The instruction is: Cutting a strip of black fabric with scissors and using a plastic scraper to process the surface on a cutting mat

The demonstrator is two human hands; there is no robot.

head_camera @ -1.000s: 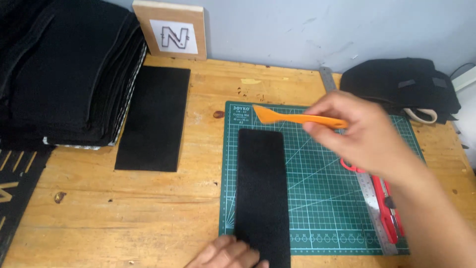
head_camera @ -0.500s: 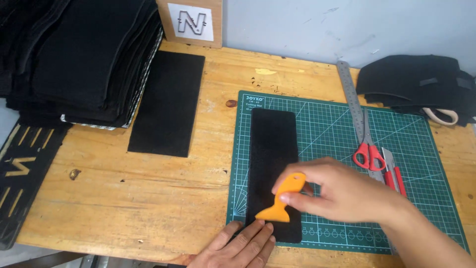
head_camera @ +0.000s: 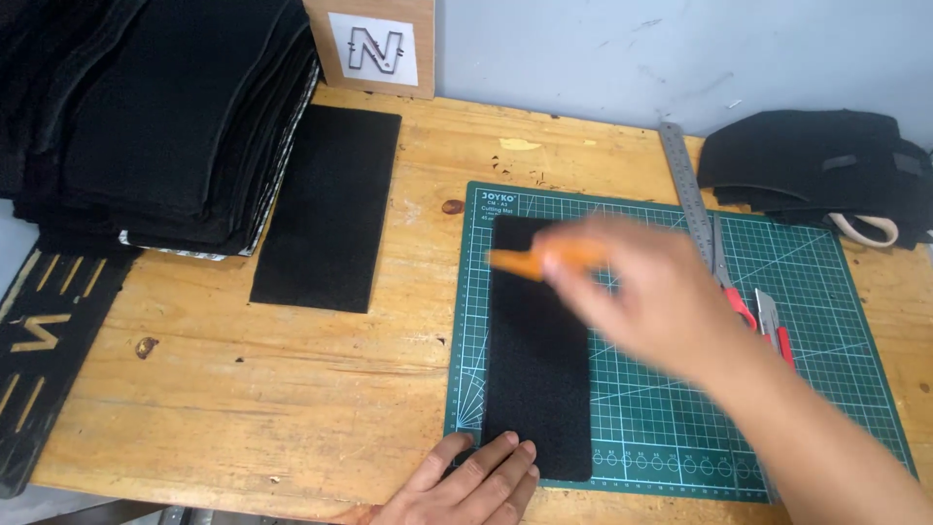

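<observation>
A long black fabric strip (head_camera: pixel 536 369) lies lengthwise on the green cutting mat (head_camera: pixel 661 408). My right hand (head_camera: pixel 651 297), blurred by motion, grips an orange flat scraper tool (head_camera: pixel 539 261) over the strip's far end. My left hand (head_camera: pixel 471 481) lies flat with fingers spread on the strip's near end, at the mat's front left corner.
A second black strip (head_camera: pixel 328 206) lies on the wooden table beside a tall stack of black fabric (head_camera: pixel 155 117). A steel ruler (head_camera: pixel 686 190), red-handled scissors (head_camera: pixel 731 287) and a red cutter (head_camera: pixel 777 331) rest on the mat's right part. A black pouch (head_camera: pixel 821 170) sits far right.
My right hand has swept the orange scraper from the strip's near end up to its far end. The left hand stays pressed on the near end.
</observation>
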